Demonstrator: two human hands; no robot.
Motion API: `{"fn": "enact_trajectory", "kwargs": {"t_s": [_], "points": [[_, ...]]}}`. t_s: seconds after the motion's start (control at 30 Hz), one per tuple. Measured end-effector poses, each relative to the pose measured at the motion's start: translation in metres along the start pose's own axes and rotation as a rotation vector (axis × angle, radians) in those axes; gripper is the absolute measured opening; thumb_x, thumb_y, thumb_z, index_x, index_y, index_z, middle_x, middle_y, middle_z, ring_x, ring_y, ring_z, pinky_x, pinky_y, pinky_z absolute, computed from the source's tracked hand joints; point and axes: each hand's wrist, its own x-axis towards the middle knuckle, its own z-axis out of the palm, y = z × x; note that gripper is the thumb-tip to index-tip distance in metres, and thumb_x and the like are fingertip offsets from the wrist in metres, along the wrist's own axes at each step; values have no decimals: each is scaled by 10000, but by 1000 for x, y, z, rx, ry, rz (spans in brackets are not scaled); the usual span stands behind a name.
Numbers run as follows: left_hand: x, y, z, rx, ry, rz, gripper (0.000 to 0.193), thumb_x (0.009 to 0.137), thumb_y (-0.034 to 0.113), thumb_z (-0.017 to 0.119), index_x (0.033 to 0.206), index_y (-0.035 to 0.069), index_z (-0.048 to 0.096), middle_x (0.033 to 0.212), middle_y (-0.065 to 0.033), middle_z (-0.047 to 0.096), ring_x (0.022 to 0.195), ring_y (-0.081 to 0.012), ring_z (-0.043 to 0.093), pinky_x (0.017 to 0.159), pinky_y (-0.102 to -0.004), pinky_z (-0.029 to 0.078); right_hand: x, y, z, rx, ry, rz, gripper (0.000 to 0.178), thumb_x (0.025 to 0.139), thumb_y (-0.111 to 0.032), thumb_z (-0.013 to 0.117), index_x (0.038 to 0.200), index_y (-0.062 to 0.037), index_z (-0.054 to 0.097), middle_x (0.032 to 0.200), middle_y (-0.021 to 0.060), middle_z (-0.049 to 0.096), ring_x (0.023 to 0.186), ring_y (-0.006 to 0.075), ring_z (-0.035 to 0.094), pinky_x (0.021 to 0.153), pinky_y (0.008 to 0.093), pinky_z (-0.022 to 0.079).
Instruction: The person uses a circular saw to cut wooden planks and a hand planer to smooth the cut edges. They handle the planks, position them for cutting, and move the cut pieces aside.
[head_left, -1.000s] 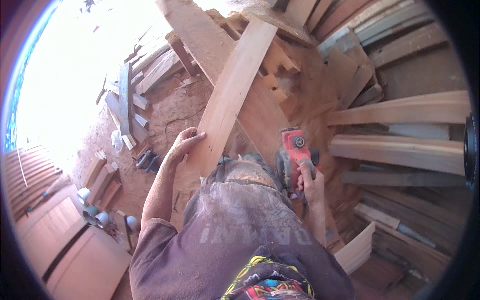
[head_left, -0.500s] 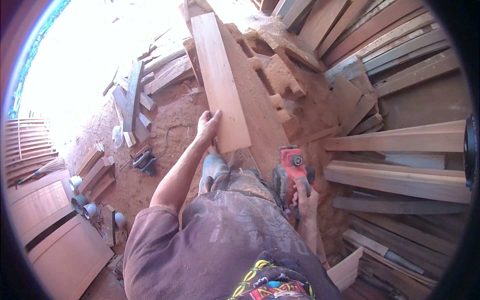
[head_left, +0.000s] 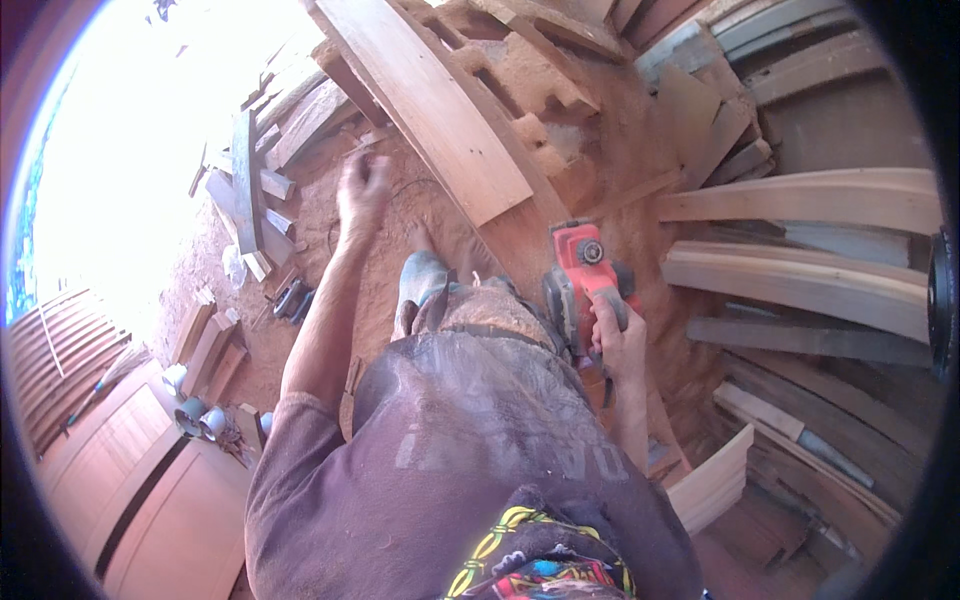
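Flat pale wooden board (head_left: 428, 100) unheld; left hand (head_left: 363, 192) spread; right hand (head_left: 618, 335) clamped on red-and-black power planer (head_left: 578, 268), best kept level.

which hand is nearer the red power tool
Right. The right hand grips the red power tool by its handle; the left hand is apart from it, off to the left of the pale board.

Dusty brown floor (head_left: 310, 215), glaring daylight (head_left: 150, 130)
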Motion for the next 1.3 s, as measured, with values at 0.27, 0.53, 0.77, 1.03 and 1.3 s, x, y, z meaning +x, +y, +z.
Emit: {"fn": "enact_trajectory", "kwargs": {"t_s": [0.27,0.53,0.77,1.03,1.3], "points": [[-65,110,-95,-773,58,331,517,1098,261,576,1503,-46,486,1156,-146,727,1034,-238,717,899,-362,579,1,1,0,6,8,-10,365,1046,-373,704,939,-26,738,659,-38,571,570,63,512,517,296,400],[-83,31,2,-371,-621,254,275,1108,154,607,1341,27,678,1303,-85,738,1229,-175,675,1064,-344,523,0,12,-8,163,-136,-11,485,1090,-458,632,1101,24,690,698,-19,569,542,57,495,483,257,385],[-85,26,17,-369,-658,205,210,1102,62,594,1284,28,694,1211,-72,761,1200,-142,676,1077,-319,519,-5,6,-1,61,-44,-34,491,1072,-476,649,998,0,744,652,-15,588,582,64,542,527,287,408],[-88,15,-24,-778,-372,21,315,1108,156,617,1379,-1,642,1216,-108,759,1138,-189,714,1003,-332,556,33,-60,49,-315,-237,-112,532,1027,-502,624,1111,4,768,896,240,768,896,333,779,784,438,572],[-94,-43,-109,-794,72,-105,347,1119,225,611,1399,19,627,1265,-117,739,1198,-215,708,1040,-353,549,87,-89,93,-61,-323,-119,459,1066,-417,646,773,-64,632,619,-56,529,504,29,491,444,232,345]]}}
